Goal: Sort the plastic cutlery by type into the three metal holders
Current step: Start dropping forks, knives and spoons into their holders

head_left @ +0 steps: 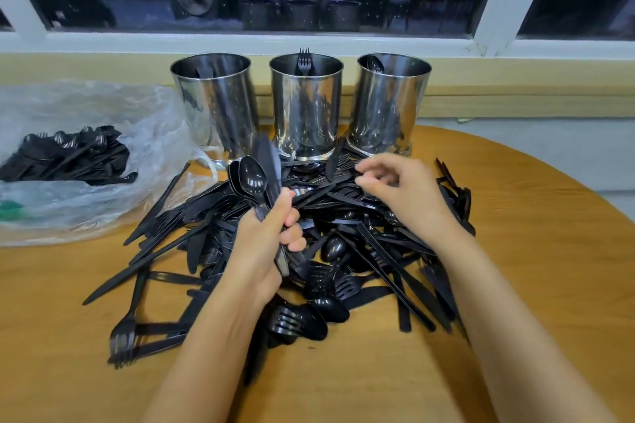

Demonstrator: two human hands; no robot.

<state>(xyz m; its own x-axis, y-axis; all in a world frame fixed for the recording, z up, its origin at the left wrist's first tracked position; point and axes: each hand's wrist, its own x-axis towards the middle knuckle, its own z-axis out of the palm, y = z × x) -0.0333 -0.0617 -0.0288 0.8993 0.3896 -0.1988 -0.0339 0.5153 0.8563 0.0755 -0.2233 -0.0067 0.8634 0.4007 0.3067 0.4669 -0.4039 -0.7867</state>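
Step in hand: gathering, with most of the sort left to do. The left hand (271,244) is clamped round a bunch of spoons (252,180) above the cutlery pile (343,251) on the tabletop (515,251); the right hand (398,189) hovers over the pile's far side, fingers curled and blurred, and a pinch cannot be told. Bunch: long axis near upright, leaning toward the holders, bowls up, handles down through the fist. Next, by judgement: carry it to the right holder (388,106), where a spoon shows, and lower it handles first.
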